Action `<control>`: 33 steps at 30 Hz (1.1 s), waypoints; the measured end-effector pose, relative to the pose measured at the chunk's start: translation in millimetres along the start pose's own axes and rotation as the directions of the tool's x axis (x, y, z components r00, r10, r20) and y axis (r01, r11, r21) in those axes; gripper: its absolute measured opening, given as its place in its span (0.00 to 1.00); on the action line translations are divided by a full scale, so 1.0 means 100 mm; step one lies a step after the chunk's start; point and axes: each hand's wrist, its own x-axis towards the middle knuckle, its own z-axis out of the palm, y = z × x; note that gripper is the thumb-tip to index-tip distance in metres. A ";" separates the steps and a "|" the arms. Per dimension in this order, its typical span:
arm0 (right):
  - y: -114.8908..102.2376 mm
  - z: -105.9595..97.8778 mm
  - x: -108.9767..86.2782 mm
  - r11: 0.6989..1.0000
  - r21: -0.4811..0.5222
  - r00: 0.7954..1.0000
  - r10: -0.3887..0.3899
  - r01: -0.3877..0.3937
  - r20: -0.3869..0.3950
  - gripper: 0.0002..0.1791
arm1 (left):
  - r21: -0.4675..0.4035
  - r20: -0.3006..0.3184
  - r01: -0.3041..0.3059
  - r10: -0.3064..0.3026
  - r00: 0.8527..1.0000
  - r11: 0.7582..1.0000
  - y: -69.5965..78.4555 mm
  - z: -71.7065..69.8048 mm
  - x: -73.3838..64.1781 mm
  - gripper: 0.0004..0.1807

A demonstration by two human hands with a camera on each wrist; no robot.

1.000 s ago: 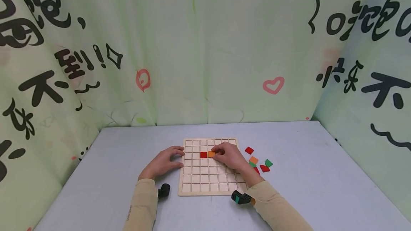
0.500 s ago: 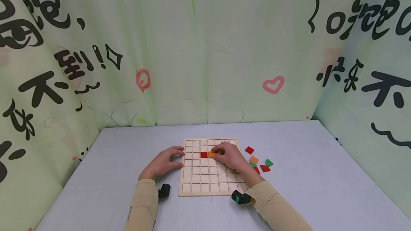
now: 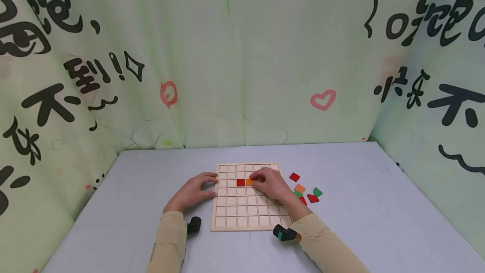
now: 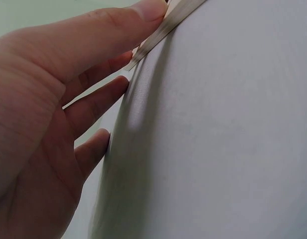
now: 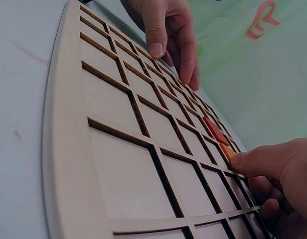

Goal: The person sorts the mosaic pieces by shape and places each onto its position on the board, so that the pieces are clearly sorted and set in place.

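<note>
Head view: the right hand (image 3: 270,183) pinches the orange tile (image 3: 249,182) over the gridded board (image 3: 241,212).
At the lower centre of the frame, the orange tile lies left of the right hand, at its fingertips, just beside the red tile (image 3: 240,182) farther left; the 2 make a left-to-right row, neither with a clear long axis. The right hand is nearer, its grip almost closed, thumb and index finger at the tile's right side; whether the tile is fully seated, I cannot tell. The left hand (image 3: 194,190) has a loosely spread grip touching the board's left edge, with no tile in it. To the right, 6 loose pieces (image 3: 313,198) lie on the table (image 3: 113,222).
</note>
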 end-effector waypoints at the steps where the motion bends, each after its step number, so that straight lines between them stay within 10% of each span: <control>1: 0.00 0.00 0.00 1.000 -0.001 1.000 0.001 -0.001 -0.001 0.08 | -0.001 0.000 -0.001 0.001 1.000 1.000 0.00 0.00 0.00 0.21; 33: 0.04 -0.15 -0.12 0.993 0.091 0.996 0.080 -0.075 -0.051 0.15 | 0.006 -0.008 -0.013 0.014 1.000 1.000 -0.02 0.01 0.00 0.20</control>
